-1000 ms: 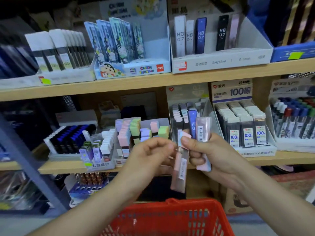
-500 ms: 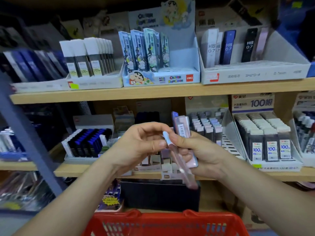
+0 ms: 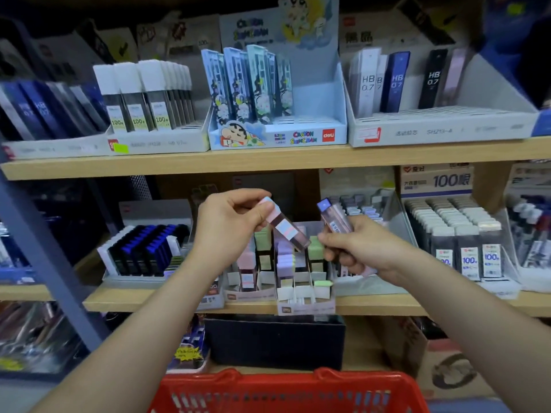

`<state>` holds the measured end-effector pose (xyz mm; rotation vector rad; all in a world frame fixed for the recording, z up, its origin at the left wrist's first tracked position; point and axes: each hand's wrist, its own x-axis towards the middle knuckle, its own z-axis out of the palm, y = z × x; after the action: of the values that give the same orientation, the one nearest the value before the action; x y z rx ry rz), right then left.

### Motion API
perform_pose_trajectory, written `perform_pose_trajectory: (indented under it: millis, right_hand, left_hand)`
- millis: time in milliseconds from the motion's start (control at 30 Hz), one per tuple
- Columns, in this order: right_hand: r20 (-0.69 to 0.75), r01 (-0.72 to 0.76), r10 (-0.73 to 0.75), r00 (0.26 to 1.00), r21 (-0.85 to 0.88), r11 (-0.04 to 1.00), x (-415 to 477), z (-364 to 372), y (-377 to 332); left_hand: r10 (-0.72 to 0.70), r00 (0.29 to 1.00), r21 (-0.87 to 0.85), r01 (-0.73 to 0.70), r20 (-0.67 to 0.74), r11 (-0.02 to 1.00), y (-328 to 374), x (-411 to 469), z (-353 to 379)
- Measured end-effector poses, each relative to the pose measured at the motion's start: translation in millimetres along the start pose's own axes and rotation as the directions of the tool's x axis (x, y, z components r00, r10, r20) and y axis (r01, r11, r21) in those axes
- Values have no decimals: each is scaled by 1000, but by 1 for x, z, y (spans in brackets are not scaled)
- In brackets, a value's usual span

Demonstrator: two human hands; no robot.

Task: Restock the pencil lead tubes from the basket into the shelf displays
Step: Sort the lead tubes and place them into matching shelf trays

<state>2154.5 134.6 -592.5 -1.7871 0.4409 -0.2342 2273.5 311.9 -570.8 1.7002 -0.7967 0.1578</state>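
Where shelved, "HB 0.7" tubes point(image 3: 396, 81).

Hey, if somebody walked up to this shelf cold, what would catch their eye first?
Probably the two hands mid-frame, in front of the lower shelf. The left hand pinches a pastel lead tube near its cap end, and the right hand grips a small bundle of tubes. Next come the red basket at the bottom edge and the cartoon display box on the upper shelf.
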Motion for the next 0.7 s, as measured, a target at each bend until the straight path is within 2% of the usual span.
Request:
perform_pose_trajectory:
  millis: [67, 167, 267, 433, 567, 700]
  right_hand:
    - [-11, 12, -13, 1000, -18, 1000, 3, 2, 2]
    - [7, -13, 13, 1000, 33, 999, 6, 5, 4]
    - [2, -17, 17, 1000, 68, 997, 7, 3, 4]
    - [68, 14, -11, 998, -42, 999, 8, 0, 3]
    - [15, 10, -9, 1000, -88, 996, 8, -3, 4]
    - [-5, -26, 26, 1000, -26, 999, 12, -6, 9]
  left_hand:
    - [30, 1000, 80, -29, -7, 996, 3, 3, 9]
    - [149, 988, 241, -152, 30, 959, 10, 8, 20]
    - [201, 978, 330, -209, 58, 921, 14, 13, 24]
    - [211, 975, 333, -222, 69, 916, 13, 16, 25]
    - [241, 968, 318, -253, 75, 914, 7, 16, 24]
    - [245, 943, 418, -320, 224, 850, -1, 13, 34]
